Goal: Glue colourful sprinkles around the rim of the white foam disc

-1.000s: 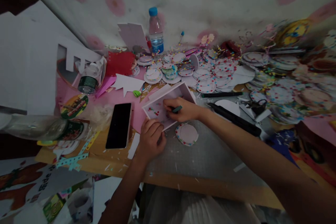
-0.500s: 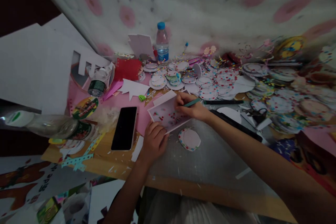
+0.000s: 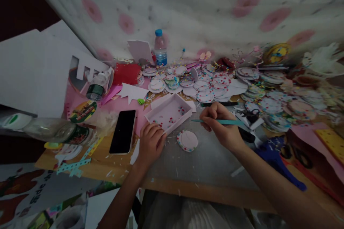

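Home craft corner, dim. Table point(image 3: 209, 171) crammed with paper discs point(image 3: 212, 89), foam-board cutouts point(image 3: 133, 92), confetti tray point(image 3: 168, 111), scissors point(image 3: 295, 152). Pink-dotted sheet point(image 3: 188, 10) hangs behind; phone point(image 3: 123, 131), water bottle point(image 3: 160, 47) among scraps.

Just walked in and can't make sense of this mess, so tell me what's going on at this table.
A person sits at a cluttered craft table. The left hand rests on the near corner of a shallow pink tray holding small coloured bits. The right hand holds a thin teal tool level, just right of the tray and not in it. One confetti-edged paper disc lies in front of the tray; stacks of similar discs cover the far side. A black phone lies to the left.
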### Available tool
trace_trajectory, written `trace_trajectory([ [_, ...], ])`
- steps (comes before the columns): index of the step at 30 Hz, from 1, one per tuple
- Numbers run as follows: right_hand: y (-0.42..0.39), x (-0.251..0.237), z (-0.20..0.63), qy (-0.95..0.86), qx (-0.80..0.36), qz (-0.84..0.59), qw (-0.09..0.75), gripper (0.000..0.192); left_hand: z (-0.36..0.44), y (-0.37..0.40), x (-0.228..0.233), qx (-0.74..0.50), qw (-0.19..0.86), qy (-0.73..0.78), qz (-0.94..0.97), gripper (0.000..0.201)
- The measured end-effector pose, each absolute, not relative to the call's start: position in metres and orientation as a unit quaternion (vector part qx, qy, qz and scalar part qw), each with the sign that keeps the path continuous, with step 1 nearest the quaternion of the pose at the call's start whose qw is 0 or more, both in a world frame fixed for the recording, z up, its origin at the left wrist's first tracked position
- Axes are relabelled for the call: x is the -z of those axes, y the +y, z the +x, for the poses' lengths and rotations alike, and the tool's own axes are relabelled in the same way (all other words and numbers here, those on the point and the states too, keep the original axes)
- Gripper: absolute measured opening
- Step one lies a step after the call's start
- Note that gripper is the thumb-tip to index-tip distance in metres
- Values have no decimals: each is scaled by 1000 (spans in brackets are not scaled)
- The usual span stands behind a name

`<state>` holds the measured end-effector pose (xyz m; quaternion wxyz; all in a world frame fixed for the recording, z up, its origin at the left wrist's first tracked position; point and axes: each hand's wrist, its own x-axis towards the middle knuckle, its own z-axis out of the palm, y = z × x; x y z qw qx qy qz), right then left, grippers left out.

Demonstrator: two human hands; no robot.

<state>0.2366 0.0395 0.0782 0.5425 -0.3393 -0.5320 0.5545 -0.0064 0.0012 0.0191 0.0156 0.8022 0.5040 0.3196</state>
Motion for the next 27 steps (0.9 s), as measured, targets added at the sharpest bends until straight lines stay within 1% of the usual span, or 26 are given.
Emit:
trace_trajectory([
  [3,38,-80,244,-565,-518,-389,510,24,-8,0,-27,-285,18,495,821,9],
  [5,45,-80,244,-606,-497,-410,468,20,-8,1,-27,-274,13,496,824,9],
  [8,67,-75,237,-675,-472,-394,408,22,-4,1,-18,-291,-6,515,806,10],
  [11,96,-66,223,-751,-413,-365,365,23,0,0,-9,-320,-21,524,789,9],
  [14,118,-60,207,-801,-367,-349,318,14,1,0,-7,-327,-20,521,788,8],
  [17,128,-54,194,-821,-355,-348,280,5,0,0,-8,-331,-23,520,787,8],
  [22,130,-48,186,-835,-340,-360,239,4,-1,1,-6,-331,-16,519,788,7],
  [27,130,-47,185,-831,-346,-373,227,5,-2,0,-4,-332,-1,520,787,7],
])
